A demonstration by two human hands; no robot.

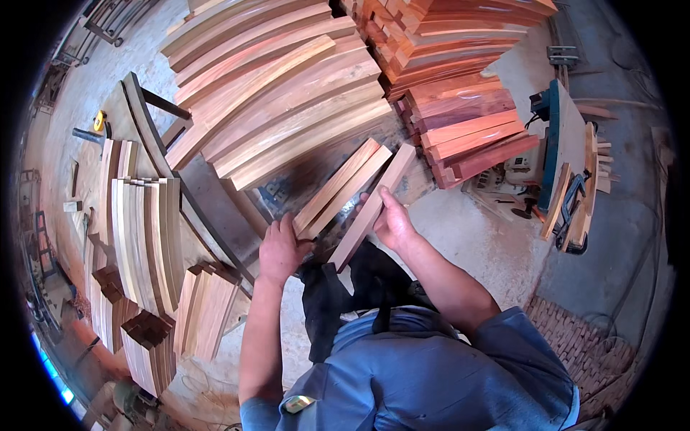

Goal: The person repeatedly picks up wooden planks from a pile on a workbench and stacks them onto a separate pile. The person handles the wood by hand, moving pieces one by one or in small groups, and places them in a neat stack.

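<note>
My right hand [394,221] is closed around the middle of a pale pinkish wooden strip [375,203], which tilts up and away from my lap, thumb on top. Beside it on the left, two lighter wooden strips [345,188] lie side by side at nearly the same slant. At their near end is my left hand [280,251], with its fingers on one side and its thumb on the other, closed on that end. A narrow gap separates the pair from the strip in my right hand. The underside of the pair is hidden.
Beyond my hands, a dark worktop [309,179] carries rows of pale wooden strips [302,108]. Reddish strips [467,122] are stacked to the right. More upright bundles [147,237] stand on the left beside a curved-edged table [162,147]. A clamp [573,201] is at far right.
</note>
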